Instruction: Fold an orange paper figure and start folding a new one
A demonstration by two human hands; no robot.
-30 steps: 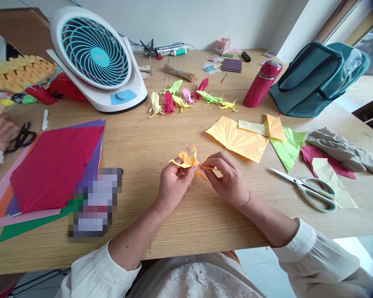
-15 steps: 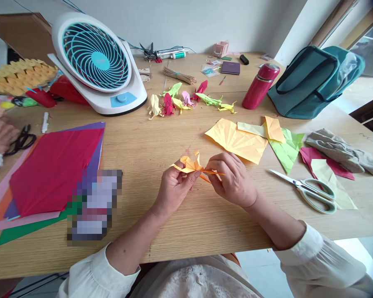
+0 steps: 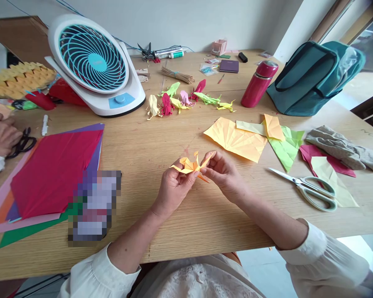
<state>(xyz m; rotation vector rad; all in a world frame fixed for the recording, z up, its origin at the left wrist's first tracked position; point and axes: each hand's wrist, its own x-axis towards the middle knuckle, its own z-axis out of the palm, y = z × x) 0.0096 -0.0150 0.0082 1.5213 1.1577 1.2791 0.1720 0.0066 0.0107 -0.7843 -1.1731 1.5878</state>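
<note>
Between my hands, above the table's front half, is an orange origami figure [image 3: 189, 165] with several thin pointed limbs. My left hand [image 3: 173, 186] pinches its body from the left, thumb on the near side. The fingers of my right hand [image 3: 225, 174] grip one limb on the right, which now slants upward; another limb points down to the right below. Past my hands lies a creased light-orange paper sheet [image 3: 233, 140]. A group of finished folded figures in green, red, pink and yellow, such as a red one [image 3: 166, 104], stands farther back.
Scissors [image 3: 311, 188] lie at right beside green paper [image 3: 287, 145] and a grey cloth [image 3: 345, 147]. A red flask [image 3: 257, 85] and teal bag [image 3: 313, 78] stand behind. At left are a fan [image 3: 96, 66], coloured sheets [image 3: 56, 174], a blurred phone [image 3: 95, 207] and another person's hand [image 3: 1, 134].
My right hand has turned and its grip has shifted. The right-hand limb of the orange figure has swung from nearly flat to slanting upward. My left hand keeps its hold.
</note>
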